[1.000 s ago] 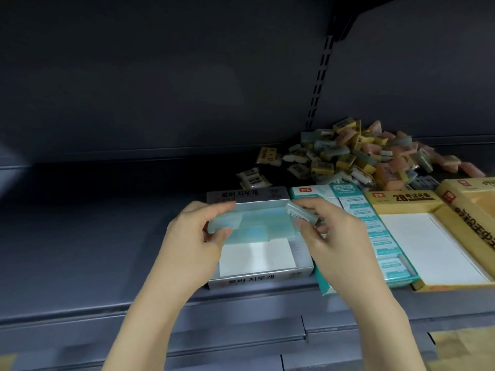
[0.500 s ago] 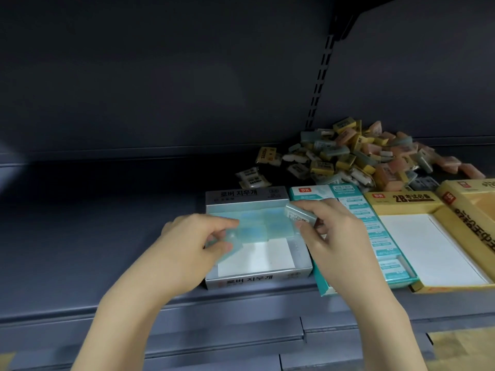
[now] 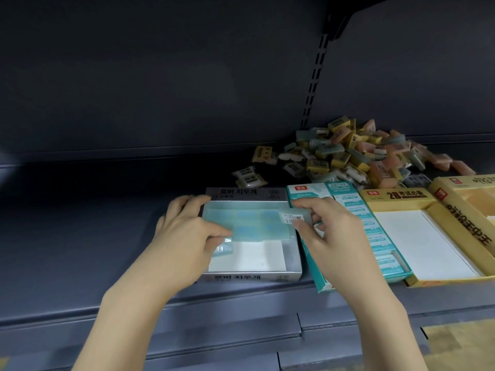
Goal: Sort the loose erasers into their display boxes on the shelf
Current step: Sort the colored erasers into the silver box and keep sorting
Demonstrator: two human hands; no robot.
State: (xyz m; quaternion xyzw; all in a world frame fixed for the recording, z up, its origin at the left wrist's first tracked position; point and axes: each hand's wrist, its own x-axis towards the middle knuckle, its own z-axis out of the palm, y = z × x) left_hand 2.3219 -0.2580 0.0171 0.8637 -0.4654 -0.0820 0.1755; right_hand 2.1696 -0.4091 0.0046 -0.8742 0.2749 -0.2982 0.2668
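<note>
My left hand (image 3: 187, 234) reaches into the silver box (image 3: 253, 275), fingers curled, thumb and forefinger pinching a pale blue eraser (image 3: 223, 249) low against the box's left side. Blue erasers (image 3: 257, 223) already fill the back half of this box in flat rows; the white floor shows bare in the front half. The box's front and back walls both carry Korean print reading "로버 지우개".

My right hand (image 3: 329, 236) hovers over the seam between the silver box and the teal box (image 3: 321, 286), its fingers clamped on another translucent eraser (image 3: 294, 216) whose white sticker, with a barcode, faces up; the small print on it is too fine for me to read. This hand covers much of the teal box's left side. That box has a red logo at its back corner and a column of teal-labelled erasers (image 3: 375, 236) along its right side.

Next to the right stands a yellow box (image 3: 396, 196) marked "2B" beside a red logo, its white floor showing. A second yellow box (image 3: 466, 218) with large dark lettering lies angled at the right edge.

Behind the boxes, the loose pile (image 3: 356, 156) of yellow, pink, blue and white erasers is heaped on the grey shelf (image 3: 80, 223), against the back panel.
</note>
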